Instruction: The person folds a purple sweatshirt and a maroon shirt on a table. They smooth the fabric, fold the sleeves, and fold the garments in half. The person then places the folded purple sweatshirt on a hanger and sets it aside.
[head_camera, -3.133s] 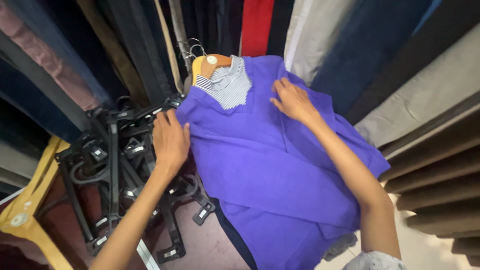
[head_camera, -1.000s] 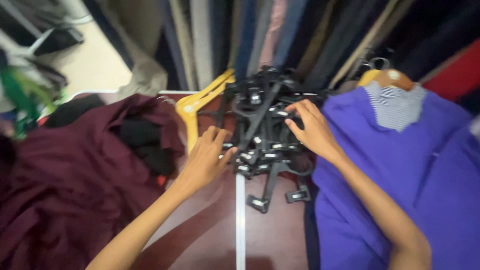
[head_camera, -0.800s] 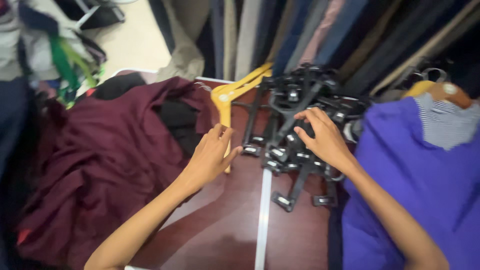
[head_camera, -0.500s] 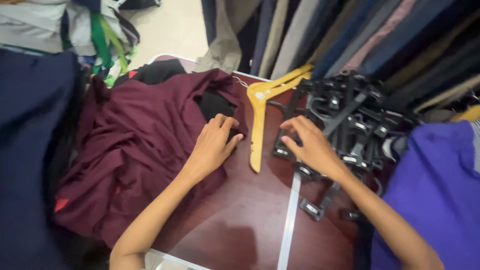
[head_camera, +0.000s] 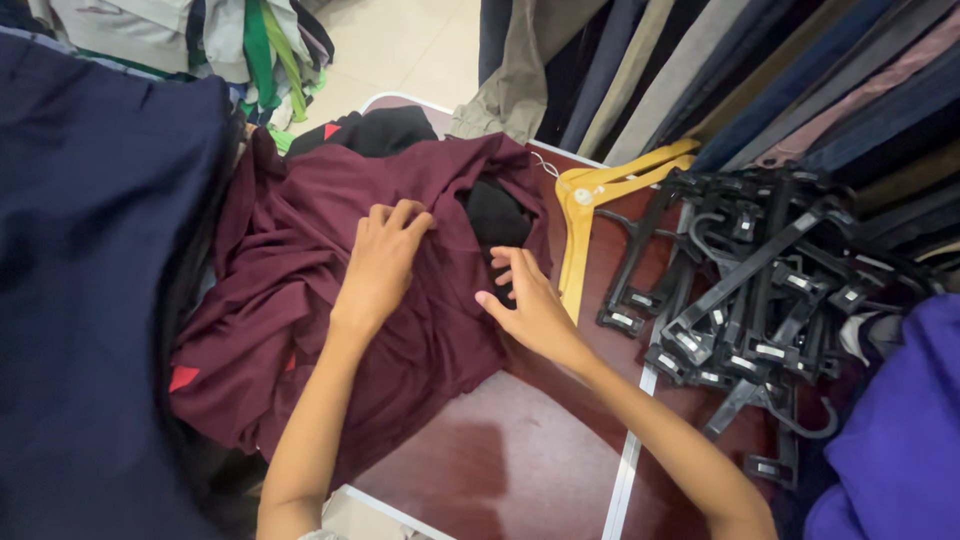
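Brown counter (head_camera: 520, 460) is carrying a maroon garment (head_camera: 330, 310); left hand (head_camera: 380, 265) is pressing it, fingers curled, right hand (head_camera: 530, 300) touching it, fingers spread, gripping nothing.

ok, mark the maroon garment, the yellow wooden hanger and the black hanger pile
maroon garment (head_camera: 300, 300), head view, flat cloth left of the left wrist
yellow wooden hanger (head_camera: 576, 250), head view, its near arm
black hanger pile (head_camera: 760, 290), head view, middle of the heap

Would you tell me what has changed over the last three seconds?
Both hands left the purple shirt, crossed the black hangers and now lie on the maroon garment: left hand flat, right hand at its dark collar. Hangers and yellow hanger stayed put.
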